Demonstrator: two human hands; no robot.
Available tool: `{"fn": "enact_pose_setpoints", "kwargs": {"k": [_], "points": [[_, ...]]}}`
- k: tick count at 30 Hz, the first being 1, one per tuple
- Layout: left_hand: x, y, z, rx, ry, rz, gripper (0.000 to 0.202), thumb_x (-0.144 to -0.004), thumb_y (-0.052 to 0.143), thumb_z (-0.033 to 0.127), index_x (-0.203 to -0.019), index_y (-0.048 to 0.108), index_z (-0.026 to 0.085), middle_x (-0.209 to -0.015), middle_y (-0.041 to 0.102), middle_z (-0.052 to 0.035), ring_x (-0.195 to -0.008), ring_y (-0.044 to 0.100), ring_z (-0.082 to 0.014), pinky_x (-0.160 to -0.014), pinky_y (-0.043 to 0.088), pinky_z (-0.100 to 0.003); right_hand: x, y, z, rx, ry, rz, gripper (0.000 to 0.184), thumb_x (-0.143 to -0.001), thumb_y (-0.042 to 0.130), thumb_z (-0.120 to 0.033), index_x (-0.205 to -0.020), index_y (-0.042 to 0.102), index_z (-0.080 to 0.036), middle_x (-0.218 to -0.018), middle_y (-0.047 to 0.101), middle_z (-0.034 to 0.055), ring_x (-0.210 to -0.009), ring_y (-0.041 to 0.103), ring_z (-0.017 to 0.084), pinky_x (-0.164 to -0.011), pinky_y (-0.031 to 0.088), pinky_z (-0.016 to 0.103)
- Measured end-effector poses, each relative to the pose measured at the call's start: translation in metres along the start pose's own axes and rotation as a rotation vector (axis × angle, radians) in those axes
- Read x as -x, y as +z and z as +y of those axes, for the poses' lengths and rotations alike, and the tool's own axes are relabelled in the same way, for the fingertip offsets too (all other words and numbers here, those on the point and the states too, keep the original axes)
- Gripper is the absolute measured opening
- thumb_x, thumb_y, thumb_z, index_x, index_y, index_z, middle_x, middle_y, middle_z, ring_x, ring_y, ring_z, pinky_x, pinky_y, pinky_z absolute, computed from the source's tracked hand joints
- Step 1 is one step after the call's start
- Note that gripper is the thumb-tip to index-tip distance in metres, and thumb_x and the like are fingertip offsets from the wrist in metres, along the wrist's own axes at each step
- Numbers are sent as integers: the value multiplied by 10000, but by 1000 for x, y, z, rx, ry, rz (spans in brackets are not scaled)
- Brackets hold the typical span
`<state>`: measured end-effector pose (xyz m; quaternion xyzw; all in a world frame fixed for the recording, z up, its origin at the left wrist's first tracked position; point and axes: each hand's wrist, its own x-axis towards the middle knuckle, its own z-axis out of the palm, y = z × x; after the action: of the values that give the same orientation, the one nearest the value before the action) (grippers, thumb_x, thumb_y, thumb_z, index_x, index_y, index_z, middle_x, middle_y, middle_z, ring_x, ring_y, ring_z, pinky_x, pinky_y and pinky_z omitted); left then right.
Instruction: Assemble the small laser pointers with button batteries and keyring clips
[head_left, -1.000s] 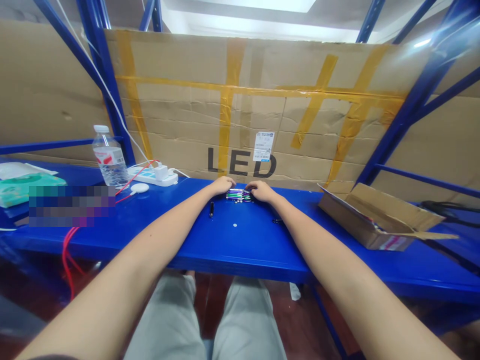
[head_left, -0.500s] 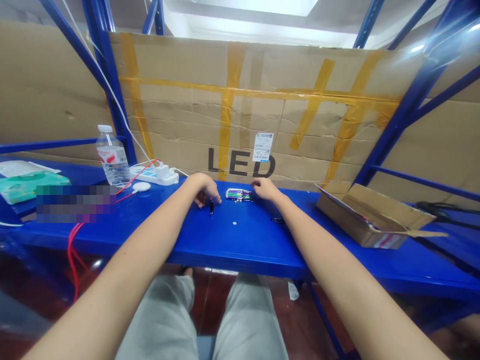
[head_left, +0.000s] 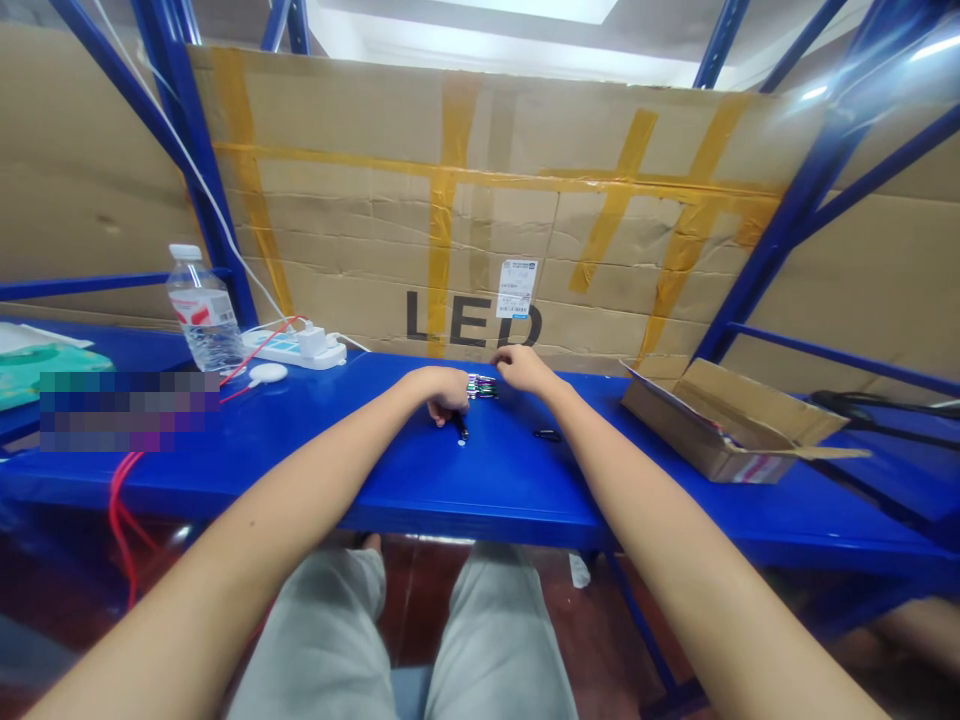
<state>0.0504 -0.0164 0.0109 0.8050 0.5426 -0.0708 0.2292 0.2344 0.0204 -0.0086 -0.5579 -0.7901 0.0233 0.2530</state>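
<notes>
The left grip (head_left: 447, 394) is curled over a small black cylinder (head_left: 460, 427) (any pinch is hidden by the fingers). The right grip (head_left: 521, 369) is loosely curved, just right of a bundle of colored metal sticks (head_left: 482, 386). A dark piece (head_left: 547, 434) is left lying beyond that grip on the table (head_left: 600, 480).

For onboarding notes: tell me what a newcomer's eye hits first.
The big cardboard sheet with yellow tape and black LED lettering fills the back. On the blue steel bench, the right hand sits beside shiny multicoloured sticks, the left hand over a small black item. An open cardboard box sits right.
</notes>
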Motion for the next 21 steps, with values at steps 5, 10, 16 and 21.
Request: {"fn": "enact_pose_setpoints", "kwargs": {"k": [5, 10, 16, 21], "points": [[1, -6, -1, 79, 46, 39, 143, -834, 609, 239, -781, 645, 111, -592, 675, -87, -517, 662, -206, -620, 573, -325, 6, -9, -11, 1, -26, 24, 269, -827, 501, -98, -918, 752, -130, -994, 753, 97, -929, 645, 190, -817, 447, 236], [-1, -21, -28, -34, -31, 44, 193, -737, 734, 280, -663, 609, 153, -560, 660, -65, -526, 651, -200, -609, 532, -295, 19, -22, -35, -59, 8, -246, 268, -867, 555, -334, -732, 680, -139, -671, 666, 51, -630, 571, 152, -582, 406, 246], [-1, -23, -38, 15, -42, -136, 249, -705, 769, 326, -635, 603, 154, -635, 692, -85, -524, 637, -178, -581, 502, -270, 41, -19, -67, -3, -42, -747, 385, -699, 766, -542, -731, 659, -173, -625, 640, 15, -571, 573, 143, -535, 398, 240], [-5, -26, -41, -88, 27, 226, 192, -749, 702, 347, -746, 683, 156, -705, 710, -84, -640, 655, -207, -653, 485, -279, 40, -25, -59, 43, -47, -719, 135, -785, 666, -303, -735, 631, -183, -629, 624, 4, -550, 548, 126, -527, 380, 240]]}}
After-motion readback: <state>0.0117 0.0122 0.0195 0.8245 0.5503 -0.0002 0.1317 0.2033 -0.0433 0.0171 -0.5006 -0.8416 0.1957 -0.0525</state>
